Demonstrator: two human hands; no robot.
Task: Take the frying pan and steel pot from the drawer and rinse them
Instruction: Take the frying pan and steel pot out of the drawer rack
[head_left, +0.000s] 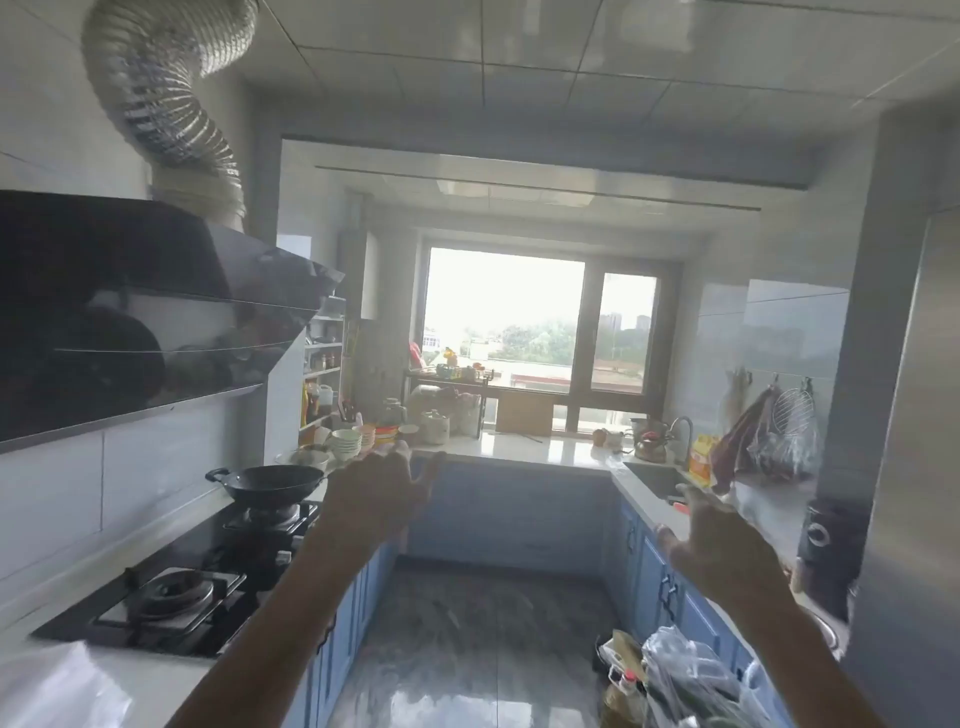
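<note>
- We see both hands raised mid-air: left hand (382, 496) & right hand (719, 545), fingers spread, holding nothing.
- Wok (272, 480) sits on stove (171, 603), left bench.
- Sink (657, 480) far right.
- Pan & pot not seen.

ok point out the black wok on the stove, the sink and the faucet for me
black wok (275, 480), head view, on its dark inner bowl.
sink (655, 480), head view, on the bare basin wall, right counter.
faucet (681, 425), head view, on the curved neck above the sink.
</note>
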